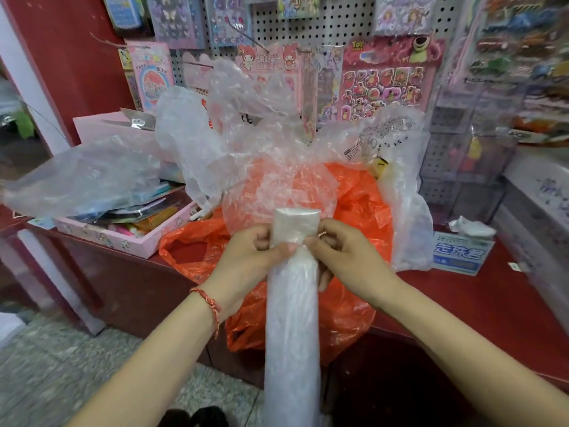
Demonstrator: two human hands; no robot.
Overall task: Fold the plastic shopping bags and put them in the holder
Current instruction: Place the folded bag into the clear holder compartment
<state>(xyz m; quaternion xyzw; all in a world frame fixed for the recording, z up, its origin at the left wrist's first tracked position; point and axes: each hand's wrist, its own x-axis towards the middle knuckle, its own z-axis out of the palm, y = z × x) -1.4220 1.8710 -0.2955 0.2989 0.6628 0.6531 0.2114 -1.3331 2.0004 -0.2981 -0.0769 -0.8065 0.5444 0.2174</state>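
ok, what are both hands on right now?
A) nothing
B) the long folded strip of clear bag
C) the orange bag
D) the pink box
B: the left hand and right hand both pinch the clear folded strip near its turned-over top end, with the orange bag lying behind it on the counter.

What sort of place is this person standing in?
Likely a small stationery or toy shop: packaged sticker sheets hang on a pegboard behind a red counter, and a pink box of what looks like stationery sits on it.
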